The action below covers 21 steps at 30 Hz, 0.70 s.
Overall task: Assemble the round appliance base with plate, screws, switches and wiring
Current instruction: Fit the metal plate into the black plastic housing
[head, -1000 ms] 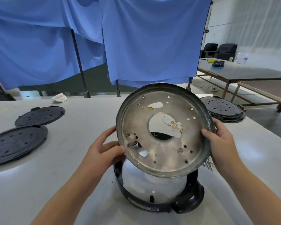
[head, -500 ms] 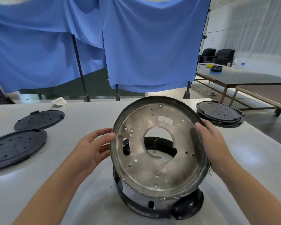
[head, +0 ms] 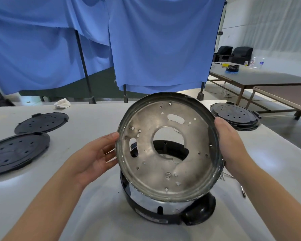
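A: We hold the round metal plate [head: 169, 146] tilted up on edge, its lower rim just above or touching the black appliance base [head: 167, 211]; we cannot tell which. Its dished face, with the big centre hole and the small screw holes, looks at us.

B: How do our hands sit on it?

A: Our left hand [head: 96, 153] is spread, fingers nearly straight, fingertips against the plate's left rim. Our right hand [head: 231, 145] cups the right rim, thumb on the near side; whether the fingers curl behind the plate is hidden. So we steady it between two hands at opposite edges.

B: How will it handle?

A: We judge it stiff, thin sheet metal, fairly light, smooth and likely slippery, with an edge that could be sharp. The rim at both sides looks the best place to hold, palms inward, as we lower it level onto the base.

B: And around the plate?

A: The white table [head: 76, 197] carries the base. Left of the plate lie two black perforated discs [head: 19, 152]; right of it, a stack of similar discs [head: 235, 117]. Behind hang blue cloths [head: 155, 46].
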Available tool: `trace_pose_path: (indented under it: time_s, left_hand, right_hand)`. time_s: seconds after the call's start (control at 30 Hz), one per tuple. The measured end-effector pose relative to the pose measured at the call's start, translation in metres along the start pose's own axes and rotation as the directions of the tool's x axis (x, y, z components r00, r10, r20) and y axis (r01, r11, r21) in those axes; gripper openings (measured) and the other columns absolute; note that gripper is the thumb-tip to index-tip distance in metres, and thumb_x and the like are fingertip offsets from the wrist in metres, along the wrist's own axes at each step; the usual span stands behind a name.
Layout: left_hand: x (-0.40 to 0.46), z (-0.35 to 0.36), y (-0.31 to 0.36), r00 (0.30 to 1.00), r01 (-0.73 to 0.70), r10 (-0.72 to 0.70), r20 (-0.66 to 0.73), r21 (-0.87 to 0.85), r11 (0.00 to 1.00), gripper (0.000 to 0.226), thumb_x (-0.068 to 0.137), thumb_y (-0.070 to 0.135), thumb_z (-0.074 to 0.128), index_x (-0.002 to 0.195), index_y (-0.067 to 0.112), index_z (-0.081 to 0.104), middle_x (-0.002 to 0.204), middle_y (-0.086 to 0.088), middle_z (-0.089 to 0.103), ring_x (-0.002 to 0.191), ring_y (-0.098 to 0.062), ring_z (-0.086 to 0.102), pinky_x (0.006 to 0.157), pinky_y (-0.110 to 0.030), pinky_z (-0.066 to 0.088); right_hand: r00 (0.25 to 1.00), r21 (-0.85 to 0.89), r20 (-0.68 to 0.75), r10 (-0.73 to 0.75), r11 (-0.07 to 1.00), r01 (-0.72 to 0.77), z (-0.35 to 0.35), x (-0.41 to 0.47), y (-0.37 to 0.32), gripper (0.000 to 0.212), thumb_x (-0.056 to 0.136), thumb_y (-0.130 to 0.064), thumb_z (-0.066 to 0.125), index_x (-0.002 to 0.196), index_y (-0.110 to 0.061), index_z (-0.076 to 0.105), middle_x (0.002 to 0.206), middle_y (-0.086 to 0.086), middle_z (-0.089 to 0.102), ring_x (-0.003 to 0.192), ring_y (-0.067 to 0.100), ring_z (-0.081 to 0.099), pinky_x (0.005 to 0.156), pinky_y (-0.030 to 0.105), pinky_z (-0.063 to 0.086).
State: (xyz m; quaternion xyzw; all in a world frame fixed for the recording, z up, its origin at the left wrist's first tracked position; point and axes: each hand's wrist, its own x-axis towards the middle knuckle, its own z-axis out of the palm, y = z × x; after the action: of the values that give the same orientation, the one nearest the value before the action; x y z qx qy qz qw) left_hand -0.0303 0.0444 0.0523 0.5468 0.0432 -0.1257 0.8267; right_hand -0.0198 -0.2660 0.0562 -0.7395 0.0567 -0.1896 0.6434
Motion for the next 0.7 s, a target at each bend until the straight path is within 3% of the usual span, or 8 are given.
trace_pose_path:
  time_s: [0.1, 0.17, 0.33, 0.4, 0.47, 0.53, 0.7]
  left_hand:
    - [0.002, -0.001, -0.001, 0.999, -0.01, 0.011, -0.033, 0.02, 1.0, 0.038, 0.056, 0.028, 0.081, 0.091, 0.016, 0.075, 0.082, 0.0, 0.071, 0.068, -0.012, 0.067, 0.075, -0.032, 0.056]
    - [0.003, -0.003, -0.002, 0.998, -0.038, 0.04, -0.041, 0.06, 0.998, 0.039, 0.059, 0.031, 0.079, 0.094, 0.016, 0.072, 0.082, 0.001, 0.07, 0.069, -0.011, 0.066, 0.077, -0.032, 0.052]
    - [0.009, -0.006, -0.008, 0.99, -0.099, 0.118, -0.071, 0.23, 0.968, 0.02, 0.076, 0.037, 0.071, 0.083, 0.02, 0.077, 0.084, 0.001, 0.074, 0.073, -0.009, 0.07, 0.063, -0.023, 0.056]
    - [0.016, -0.012, -0.013, 0.972, -0.108, 0.165, -0.17, 0.303, 0.947, 0.022, 0.09, 0.037, 0.062, 0.092, 0.019, 0.075, 0.089, -0.001, 0.076, 0.079, -0.011, 0.072, 0.071, -0.029, 0.055]
    - [0.023, -0.02, -0.019, 0.938, -0.101, 0.233, -0.255, 0.441, 0.892, 0.023, 0.093, 0.035, 0.06, 0.105, 0.017, 0.07, 0.098, -0.004, 0.075, 0.089, -0.017, 0.071, 0.076, -0.034, 0.054]
    - [0.024, -0.024, -0.027, 0.936, -0.048, 0.238, -0.26, 0.574, 0.818, 0.023, 0.093, 0.029, 0.061, 0.112, 0.016, 0.065, 0.103, -0.005, 0.072, 0.092, -0.019, 0.069, 0.07, -0.031, 0.054]
    - [0.023, -0.021, -0.043, 0.979, 0.023, 0.103, -0.174, 0.6, 0.8, 0.018, 0.091, 0.015, 0.061, 0.107, 0.015, 0.067, 0.097, -0.006, 0.074, 0.081, -0.018, 0.068, 0.063, -0.033, 0.054]
  right_hand:
    - [0.999, 0.017, 0.024, 0.031, 0.999, -0.031, 0.0, 0.001, 0.0, 0.033, 0.095, -0.042, 0.039, 0.078, -0.032, 0.066, 0.078, -0.01, 0.067, 0.079, 0.012, 0.061, 0.077, 0.036, 0.045]
    - [0.997, 0.018, 0.055, 0.061, 0.998, -0.062, -0.001, 0.001, 0.001, 0.034, 0.092, -0.047, 0.04, 0.072, -0.032, 0.064, 0.072, -0.008, 0.063, 0.074, 0.015, 0.057, 0.077, 0.038, 0.044]
    - [0.992, -0.026, 0.072, 0.101, 0.995, -0.1, -0.003, 0.003, 0.006, 0.035, 0.096, -0.051, 0.041, 0.095, -0.028, 0.067, 0.095, -0.005, 0.068, 0.096, 0.019, 0.061, 0.098, 0.046, 0.045]
    - [0.993, -0.089, 0.059, 0.105, 0.991, -0.099, -0.005, 0.003, 0.009, 0.034, 0.097, -0.051, 0.039, 0.098, -0.029, 0.065, 0.103, -0.003, 0.068, 0.104, 0.021, 0.06, 0.098, 0.046, 0.045]
    - [0.99, -0.128, 0.079, 0.115, 0.986, -0.104, -0.005, 0.002, 0.01, 0.032, 0.098, -0.048, 0.039, 0.097, -0.028, 0.065, 0.1, -0.004, 0.068, 0.1, 0.019, 0.061, 0.092, 0.04, 0.048]
    - [0.984, -0.138, 0.108, 0.141, 0.982, -0.126, -0.004, 0.001, 0.01, 0.033, 0.1, -0.044, 0.038, 0.096, -0.025, 0.065, 0.091, -0.005, 0.068, 0.089, 0.016, 0.062, 0.075, 0.031, 0.049]
    - [0.96, -0.173, 0.108, 0.259, 0.956, -0.238, 0.0, 0.001, 0.009, 0.038, 0.1, -0.044, 0.037, 0.085, -0.021, 0.063, 0.069, -0.001, 0.062, 0.061, 0.016, 0.056, 0.055, 0.027, 0.042]
